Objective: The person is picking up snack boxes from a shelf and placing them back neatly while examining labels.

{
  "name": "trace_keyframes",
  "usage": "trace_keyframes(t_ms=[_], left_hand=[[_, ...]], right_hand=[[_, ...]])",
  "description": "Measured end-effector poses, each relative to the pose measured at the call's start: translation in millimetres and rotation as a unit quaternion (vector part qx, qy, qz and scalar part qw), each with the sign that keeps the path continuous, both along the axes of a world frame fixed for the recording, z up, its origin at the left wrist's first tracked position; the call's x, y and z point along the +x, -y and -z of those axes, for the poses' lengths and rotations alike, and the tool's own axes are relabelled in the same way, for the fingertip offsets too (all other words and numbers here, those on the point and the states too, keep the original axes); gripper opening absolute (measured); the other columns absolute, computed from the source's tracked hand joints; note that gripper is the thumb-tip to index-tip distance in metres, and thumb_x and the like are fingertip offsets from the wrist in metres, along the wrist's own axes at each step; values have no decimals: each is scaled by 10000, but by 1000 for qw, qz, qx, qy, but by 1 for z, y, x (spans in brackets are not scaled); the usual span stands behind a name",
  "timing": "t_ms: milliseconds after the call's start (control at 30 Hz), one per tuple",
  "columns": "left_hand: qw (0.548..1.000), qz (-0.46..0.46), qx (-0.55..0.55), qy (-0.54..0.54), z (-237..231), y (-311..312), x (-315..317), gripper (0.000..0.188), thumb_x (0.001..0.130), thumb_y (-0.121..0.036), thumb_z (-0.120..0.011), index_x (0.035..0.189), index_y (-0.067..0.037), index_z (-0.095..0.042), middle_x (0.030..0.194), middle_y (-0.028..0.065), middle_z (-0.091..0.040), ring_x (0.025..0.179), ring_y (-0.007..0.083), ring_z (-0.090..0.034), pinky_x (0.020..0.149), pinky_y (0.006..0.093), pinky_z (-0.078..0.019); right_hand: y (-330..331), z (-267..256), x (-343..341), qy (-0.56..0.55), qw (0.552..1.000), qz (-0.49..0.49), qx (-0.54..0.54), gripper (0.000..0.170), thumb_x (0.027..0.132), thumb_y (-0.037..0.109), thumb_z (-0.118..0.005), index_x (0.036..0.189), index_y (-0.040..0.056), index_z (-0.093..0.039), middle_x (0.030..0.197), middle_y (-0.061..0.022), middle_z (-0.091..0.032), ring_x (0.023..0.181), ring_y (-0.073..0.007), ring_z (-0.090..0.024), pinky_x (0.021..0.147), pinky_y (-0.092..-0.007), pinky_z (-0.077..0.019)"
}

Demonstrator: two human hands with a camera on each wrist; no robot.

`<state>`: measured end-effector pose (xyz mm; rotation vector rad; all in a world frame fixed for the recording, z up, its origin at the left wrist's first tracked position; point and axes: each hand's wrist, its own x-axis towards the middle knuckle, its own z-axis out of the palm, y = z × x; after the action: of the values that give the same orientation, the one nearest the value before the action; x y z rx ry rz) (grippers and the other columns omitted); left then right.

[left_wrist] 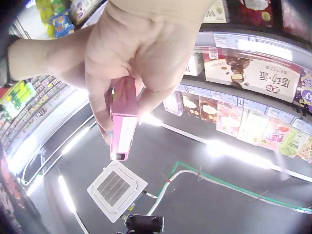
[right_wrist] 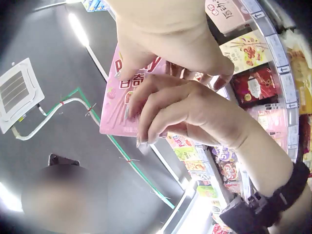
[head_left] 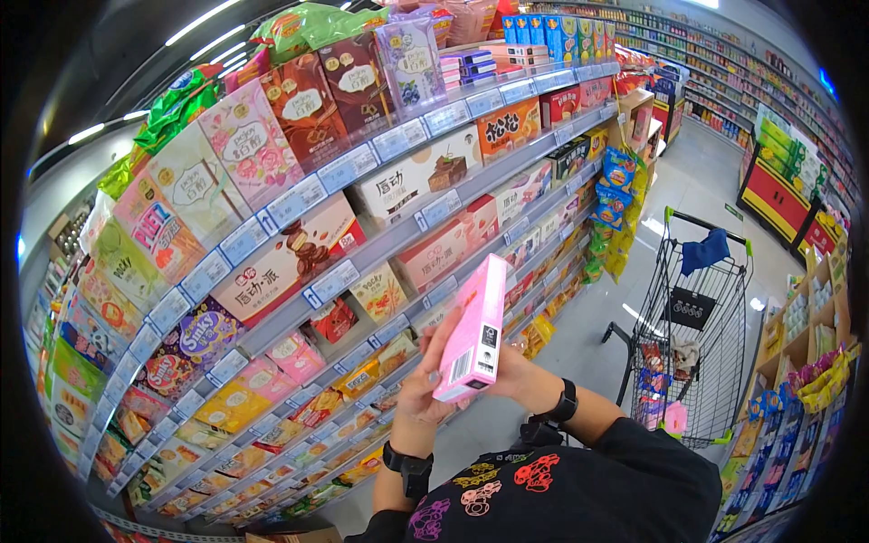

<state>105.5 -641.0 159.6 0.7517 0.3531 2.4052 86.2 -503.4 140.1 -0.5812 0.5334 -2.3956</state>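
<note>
Both hands hold a pink box [head_left: 472,335] in front of the chest, its narrow side with barcode facing up in the head view. My left hand [head_left: 421,385] grips it from the left, and my right hand [head_left: 514,373] is at its right side, partly hidden by it. In the left wrist view the left hand [left_wrist: 141,58] has the pink box [left_wrist: 125,117] between thumb and fingers. The right wrist view shows the box's printed front [right_wrist: 114,109], with the left hand's bent fingers [right_wrist: 161,105] across it and the right hand [right_wrist: 165,46] gripping above.
Shelves of boxed snacks [head_left: 299,262] curve along the left and front. A black wire shopping cart [head_left: 692,335] with a blue cloth [head_left: 705,252] on it stands to the right in the aisle. Another snack shelf [head_left: 797,434] is at the far right.
</note>
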Motion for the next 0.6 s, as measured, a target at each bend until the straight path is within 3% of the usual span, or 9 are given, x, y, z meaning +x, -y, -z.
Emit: trace_keyframes(t_ms=[67,133,167,200,267,433,467,500,600], left_hand=[[998,52,-15,-27,7,-6,-13,928,783,-184,-647,1455,-115,-10,1437,155,-252,1098,306,-519,868,424,-470],[993,47,-98,-49,2,-12,-20,915,811,-239,-622,1457,-146,18,1409,173,-302,1065,319,-529,905,441,-436],[986,51,-147,-63,-2,-14,-29,890,826,-266,-603,1457,-140,11,1395,177,-325,1065,322,-528,894,439,-443],[974,27,-199,-105,-8,-15,-39,831,840,-321,-573,1450,-114,-49,1383,187,-343,1100,329,-502,922,440,-413],[934,-15,-302,-189,-21,-16,-59,759,868,-430,-514,1435,-62,-168,1357,207,-381,1168,344,-451,979,443,-352],[789,-136,-449,-397,-52,-39,-130,738,848,-546,-500,1313,20,-417,1348,227,-396,1270,322,-360,1052,397,-236],[757,-156,-457,-440,-68,-54,-142,726,846,-542,-506,1301,19,-434,1346,229,-400,1266,320,-367,1047,395,-246],[694,-236,-468,-494,-86,-72,-154,597,831,-395,-595,1258,7,-486,1302,224,-456,1221,337,-425,1012,392,-309],[574,-361,-520,-519,-125,-118,-174,525,769,-178,-650,1244,-10,-504,1243,199,-517,1136,345,-503,948,377,-389]], right_hand=[[-12,-6,-15,-83,996,35,12,654,857,539,-487,1312,80,-391,1226,-67,-522,1132,-175,-512,961,-351,-425],[-30,-19,-25,-87,991,93,28,558,832,385,-633,1240,51,-451,1121,-78,-582,955,-179,-619,814,-297,-517],[-39,-19,-38,-87,993,75,17,553,796,339,-682,1218,49,-472,1100,-71,-596,964,-170,-614,811,-303,-517],[-49,-20,-52,-87,995,56,6,553,761,292,-731,1196,46,-494,1079,-65,-609,972,-161,-610,808,-308,-517],[-71,-23,-79,-186,969,149,65,533,711,251,-776,1137,35,-538,1042,-60,-628,957,-152,-611,796,-304,-510],[-149,-62,-148,-463,799,327,200,409,635,143,-826,962,10,-618,946,-60,-663,851,-166,-627,751,-294,-485],[-166,-76,-162,-539,716,371,243,377,623,128,-821,930,16,-634,889,-83,-666,817,-199,-638,726,-307,-491],[-179,-90,-174,-551,702,389,228,364,613,130,-823,907,19,-640,871,-93,-664,807,-212,-640,715,-314,-492],[-212,-116,-215,-549,695,424,190,313,662,178,-782,881,16,-628,842,-118,-652,765,-232,-622,681,-333,-488]])
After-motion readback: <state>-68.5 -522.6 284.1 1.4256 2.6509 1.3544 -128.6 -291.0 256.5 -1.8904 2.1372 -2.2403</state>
